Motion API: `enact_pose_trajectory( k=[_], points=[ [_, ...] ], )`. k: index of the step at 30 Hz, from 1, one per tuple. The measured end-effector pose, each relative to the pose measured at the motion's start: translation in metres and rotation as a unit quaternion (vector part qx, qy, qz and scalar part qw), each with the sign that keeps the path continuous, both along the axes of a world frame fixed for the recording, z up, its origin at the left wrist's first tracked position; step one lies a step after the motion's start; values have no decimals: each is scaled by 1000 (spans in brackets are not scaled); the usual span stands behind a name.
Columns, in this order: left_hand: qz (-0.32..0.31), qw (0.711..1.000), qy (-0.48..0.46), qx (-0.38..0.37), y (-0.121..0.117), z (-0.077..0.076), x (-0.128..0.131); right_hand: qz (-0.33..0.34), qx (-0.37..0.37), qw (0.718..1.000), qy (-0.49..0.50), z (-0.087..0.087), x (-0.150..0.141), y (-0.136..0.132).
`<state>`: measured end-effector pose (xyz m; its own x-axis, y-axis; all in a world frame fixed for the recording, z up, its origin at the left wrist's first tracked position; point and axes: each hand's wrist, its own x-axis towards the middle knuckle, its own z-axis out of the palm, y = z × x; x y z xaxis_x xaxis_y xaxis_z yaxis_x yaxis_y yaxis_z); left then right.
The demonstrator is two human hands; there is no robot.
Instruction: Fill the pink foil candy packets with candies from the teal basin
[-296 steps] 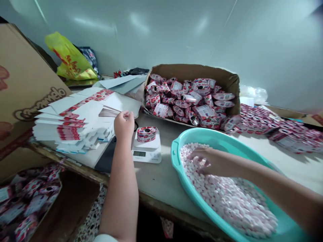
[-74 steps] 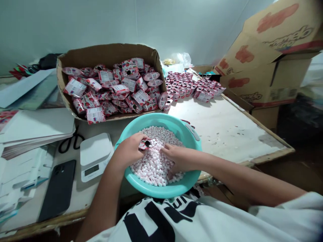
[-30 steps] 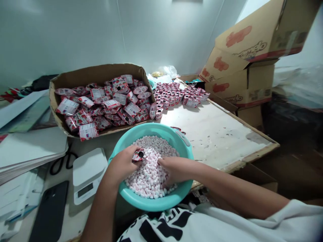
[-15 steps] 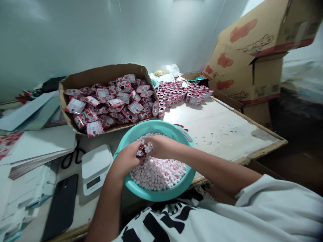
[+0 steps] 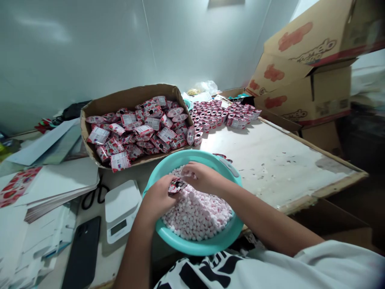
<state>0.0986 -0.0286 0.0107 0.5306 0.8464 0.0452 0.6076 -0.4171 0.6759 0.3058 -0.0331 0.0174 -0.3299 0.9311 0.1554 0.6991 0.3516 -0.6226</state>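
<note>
A turquoise basin (image 5: 168, 240) holds a heap of small pale pink and white pellets (image 5: 198, 212), which look like candies. Over its left side, my left hand (image 5: 158, 196) grips a small red-printed packet (image 5: 175, 186) whose mouth faces up and right. A few pale pellets show at that mouth. My right hand (image 5: 200, 176) is just right of the packet, above the heap. Its fingers are curled in, with something pale at the fingertips that I cannot make out.
Behind the basin, a cardboard box (image 5: 87, 138) is full of filled packets (image 5: 144, 130). Rows of similar packets (image 5: 210, 114) stand on the white table (image 5: 255, 148). A scale (image 5: 122, 204), a phone (image 5: 82, 249), scissors (image 5: 94, 194) and papers lie left. Cartons (image 5: 300, 76) are stacked right.
My right hand has drawn slightly away from the packet; the clump of white pellets at its fingers no longer shows. The whole view has shifted, with everything lower and farther right.
</note>
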Motion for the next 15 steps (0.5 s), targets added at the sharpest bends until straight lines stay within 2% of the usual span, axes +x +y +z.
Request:
enact_pose_trajectory(
  k=[6,15],
  points=[
    [36,998,-52,2,3,-2,0,-13,15,998,57,0,2,5],
    [51,996,-67,22,3,-4,-1,63,83,991,90,-3,-1,3]
  ],
)
